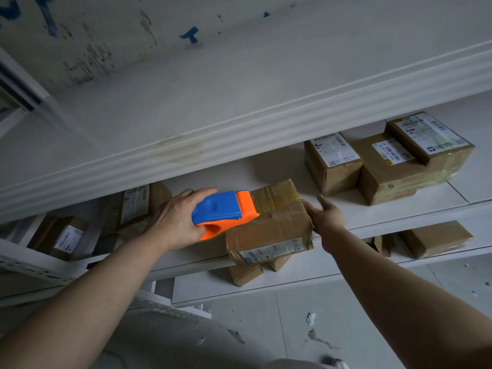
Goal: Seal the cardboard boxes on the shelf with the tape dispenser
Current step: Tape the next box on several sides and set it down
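Left hand (pixel 175 219) grips tape dispenser (pixel 226 211) on box (pixel 274 225) at shelf's (pixel 399 217) front edge; brace with open right hand (pixel 324 217).

Blue-and-orange tape dispenser (pixel 223 211) — brown cardboard boxes (pixel 271 225) with white barcode labels (pixel 334 149) — white shelf (pixel 279 166).
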The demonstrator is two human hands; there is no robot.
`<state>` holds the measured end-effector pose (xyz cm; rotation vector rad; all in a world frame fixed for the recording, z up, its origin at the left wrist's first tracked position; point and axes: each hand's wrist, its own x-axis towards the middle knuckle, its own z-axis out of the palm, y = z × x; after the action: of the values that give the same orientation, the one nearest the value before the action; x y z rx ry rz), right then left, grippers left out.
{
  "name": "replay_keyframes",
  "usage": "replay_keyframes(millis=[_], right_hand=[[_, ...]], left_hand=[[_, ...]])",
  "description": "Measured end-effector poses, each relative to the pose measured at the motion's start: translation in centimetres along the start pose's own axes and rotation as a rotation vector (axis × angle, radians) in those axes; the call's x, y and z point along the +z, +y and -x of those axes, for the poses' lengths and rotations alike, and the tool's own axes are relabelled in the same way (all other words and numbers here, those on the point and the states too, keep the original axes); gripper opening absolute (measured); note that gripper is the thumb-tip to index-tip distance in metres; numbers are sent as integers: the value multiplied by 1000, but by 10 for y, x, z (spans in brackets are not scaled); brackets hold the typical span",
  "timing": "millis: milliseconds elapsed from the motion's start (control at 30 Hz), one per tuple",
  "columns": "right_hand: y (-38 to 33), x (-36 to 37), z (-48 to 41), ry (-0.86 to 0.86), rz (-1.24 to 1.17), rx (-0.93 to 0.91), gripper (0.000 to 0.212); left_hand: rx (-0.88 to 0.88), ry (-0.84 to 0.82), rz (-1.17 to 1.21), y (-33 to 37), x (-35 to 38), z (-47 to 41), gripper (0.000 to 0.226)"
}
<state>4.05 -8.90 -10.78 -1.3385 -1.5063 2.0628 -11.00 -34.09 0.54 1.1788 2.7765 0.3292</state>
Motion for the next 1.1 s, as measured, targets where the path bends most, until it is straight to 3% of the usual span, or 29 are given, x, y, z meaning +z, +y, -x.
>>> replay_keyframes(millis=[33, 200, 267, 333, 400, 467, 533, 667, 1100], right_hand=[[5, -1, -2, -4, -5, 18, 76], [10, -6, 4, -6, 102, 23, 39], [-1, -1, 12, 55, 89, -78, 41], [-18, 5, 27, 66, 267, -327, 46], [-32, 12, 41, -154, 631, -571, 69], [-36, 24, 48, -414, 1017, -659, 103], [-27, 38, 48, -431, 1200, -725, 121], [-10, 50, 42, -215, 1231, -758, 131], [-16, 50, 42, -235, 1180, -700, 138]], left_hand=[[-3, 0, 0, -1, 0, 0, 80], [24, -24, 15, -2, 0, -3, 81], [33, -36, 16, -3, -2, -4, 84], [37, -50, 16, -2, -4, -4, 87], [47, -52, 9, -1, -5, -5, 90], [58, -60, -5, -1, -4, -6, 91], [75, -59, -29, -2, -3, -7, 92], [71, -76, -84, -11, -4, -9, 93], [-57, -50, 45, -111, -18, 31, 89]])
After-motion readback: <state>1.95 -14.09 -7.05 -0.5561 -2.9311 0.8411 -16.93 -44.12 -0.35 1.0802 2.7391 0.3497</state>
